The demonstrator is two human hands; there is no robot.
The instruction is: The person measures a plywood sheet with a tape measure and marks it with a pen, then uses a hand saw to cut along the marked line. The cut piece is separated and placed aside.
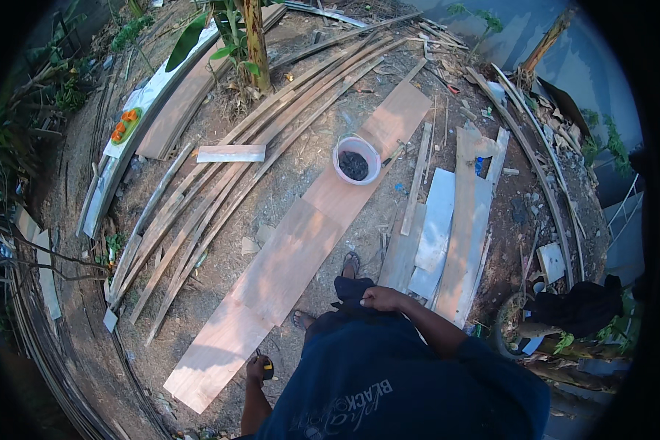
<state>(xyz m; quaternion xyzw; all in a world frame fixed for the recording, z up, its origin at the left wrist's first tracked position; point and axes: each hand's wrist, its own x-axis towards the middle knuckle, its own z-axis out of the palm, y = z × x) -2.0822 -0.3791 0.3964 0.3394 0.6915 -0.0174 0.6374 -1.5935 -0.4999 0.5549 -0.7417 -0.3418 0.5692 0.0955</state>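
Low at my left side, my left hand (255, 368) is closed around a small yellow-and-black tape measure (268, 368). Beside it lies the near end of a long, pale reddish wooden board (231, 334), made up of several sheets in a line. My right hand (378, 298) is drawn in at the front of my dark shorts (350, 287), its fingers closed; whatever is in them is hidden. Farther up the board stands a whitish bucket (375, 173) with dark stuff inside. A slim tool, perhaps a brush (394, 152), rests beside the bucket.
Long timber strips (220, 183) curve across the ground at left. Metal sheets (434, 235) and a wooden plank (458, 213) lie to my right. A banana trunk (257, 44) rises at the back. Orange gloves or cloth (127, 123) sit at far left; dark cloth (576, 308) lies at right.
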